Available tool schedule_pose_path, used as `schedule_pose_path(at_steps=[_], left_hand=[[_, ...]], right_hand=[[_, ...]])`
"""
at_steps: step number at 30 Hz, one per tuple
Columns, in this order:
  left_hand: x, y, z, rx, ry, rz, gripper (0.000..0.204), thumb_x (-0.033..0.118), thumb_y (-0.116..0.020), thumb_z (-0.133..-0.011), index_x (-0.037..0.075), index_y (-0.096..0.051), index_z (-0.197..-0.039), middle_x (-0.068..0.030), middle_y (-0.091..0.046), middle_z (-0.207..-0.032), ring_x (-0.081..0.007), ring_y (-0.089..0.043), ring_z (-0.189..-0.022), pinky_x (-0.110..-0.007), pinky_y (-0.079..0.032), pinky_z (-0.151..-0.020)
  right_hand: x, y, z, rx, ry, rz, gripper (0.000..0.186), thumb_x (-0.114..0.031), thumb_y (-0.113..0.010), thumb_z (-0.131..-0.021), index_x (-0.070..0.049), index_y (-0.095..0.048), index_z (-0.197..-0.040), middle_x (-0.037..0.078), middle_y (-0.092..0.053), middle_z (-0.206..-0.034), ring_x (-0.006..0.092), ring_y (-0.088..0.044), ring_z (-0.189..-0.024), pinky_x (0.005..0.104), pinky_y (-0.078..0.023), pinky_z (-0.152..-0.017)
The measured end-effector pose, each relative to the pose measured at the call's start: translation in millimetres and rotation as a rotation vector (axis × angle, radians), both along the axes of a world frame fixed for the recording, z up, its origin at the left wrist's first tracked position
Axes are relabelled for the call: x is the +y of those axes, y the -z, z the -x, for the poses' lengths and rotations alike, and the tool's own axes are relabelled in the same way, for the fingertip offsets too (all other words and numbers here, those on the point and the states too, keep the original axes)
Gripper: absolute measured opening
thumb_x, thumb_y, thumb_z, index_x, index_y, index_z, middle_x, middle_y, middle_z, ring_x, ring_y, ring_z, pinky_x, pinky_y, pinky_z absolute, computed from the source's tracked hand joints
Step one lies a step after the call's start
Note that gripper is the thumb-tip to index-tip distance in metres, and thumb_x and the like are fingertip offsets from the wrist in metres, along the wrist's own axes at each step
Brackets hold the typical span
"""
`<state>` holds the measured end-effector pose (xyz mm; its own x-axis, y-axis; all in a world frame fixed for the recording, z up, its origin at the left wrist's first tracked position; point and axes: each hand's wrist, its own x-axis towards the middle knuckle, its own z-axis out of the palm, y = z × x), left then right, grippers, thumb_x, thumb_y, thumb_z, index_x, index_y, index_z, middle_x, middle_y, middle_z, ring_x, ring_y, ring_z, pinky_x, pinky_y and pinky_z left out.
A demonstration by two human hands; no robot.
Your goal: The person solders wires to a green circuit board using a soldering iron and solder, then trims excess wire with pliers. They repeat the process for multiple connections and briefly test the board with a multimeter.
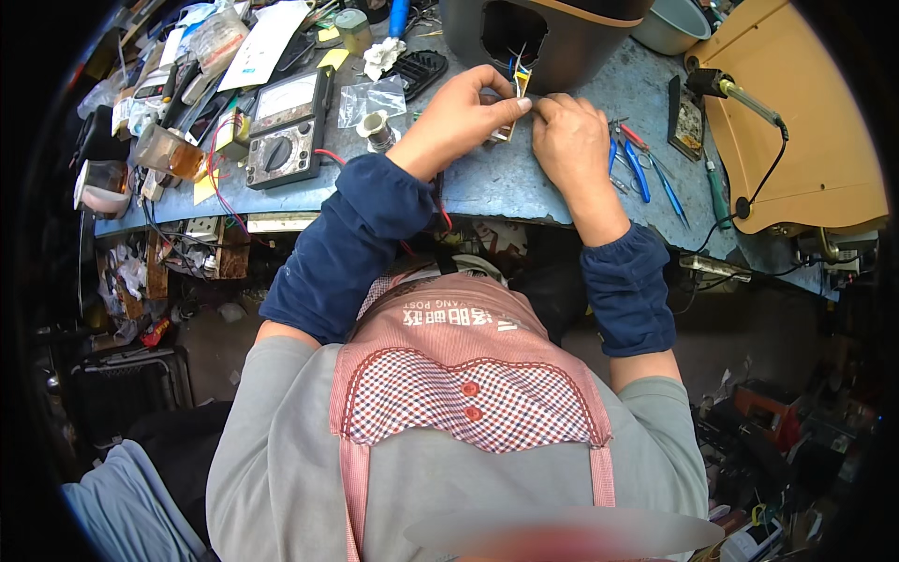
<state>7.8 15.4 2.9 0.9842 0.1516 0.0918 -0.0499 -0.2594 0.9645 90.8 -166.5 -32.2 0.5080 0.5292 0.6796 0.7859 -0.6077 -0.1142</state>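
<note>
My left hand (473, 114) pinches a small part with a yellow and blue band (523, 75) between thumb and forefinger. Its exact kind is not clear; thin wires or points stick up from its top. My right hand (571, 136) is close beside it, fingers curled and fingertips near my left thumb. Whatever those fingers grip is hidden. Just beyond both hands stands a dark rounded appliance housing (581, 56) with an opening (513, 33) in its side. A brownish piece (504, 133) shows beneath my left thumb.
Right of my hands lie blue-handled pliers (637, 170), blue tweezers (670, 195) and a green-handled tool (718, 192). A soldering iron (749, 94) rests by a tan panel (796, 131). Leftward are a solder spool (376, 129), an analog multimeter (284, 150) and a glass cup (170, 152).
</note>
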Motion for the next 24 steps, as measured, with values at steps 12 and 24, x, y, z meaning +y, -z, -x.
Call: schedule_pose_path(at_steps=[12,24], left_hand=[[-2,18,-16,-0.111,-0.297,-0.299,0.099,0.023,-0.102,-0.070,-0.015,-0.045,-0.141,-0.0267,-0.069,-0.122,-0.0295,-0.073,-0.109,-0.037,-0.061,-0.091],[4,17,-15,-0.112,-0.234,-0.342,0.091,0.024,-0.099,-0.071,-0.011,-0.043,-0.135,-0.0297,-0.070,-0.122,-0.0370,-0.075,-0.112,-0.041,-0.061,-0.094]], right_hand=[[-2,-6,-2,0.226,-0.045,-0.277,0.020,-0.005,-0.069,-0.090,-0.005,-0.077,-0.108,0.017,-0.072,-0.101,0.0381,-0.071,-0.093,0.0448,-0.058,-0.084],[13,-25,7,0.825,-0.366,-0.760,0.012,-0.003,-0.068,-0.103,0.002,-0.072,-0.113,0.009,-0.075,-0.102,0.0136,-0.074,-0.087,0.0286,-0.060,-0.073]])
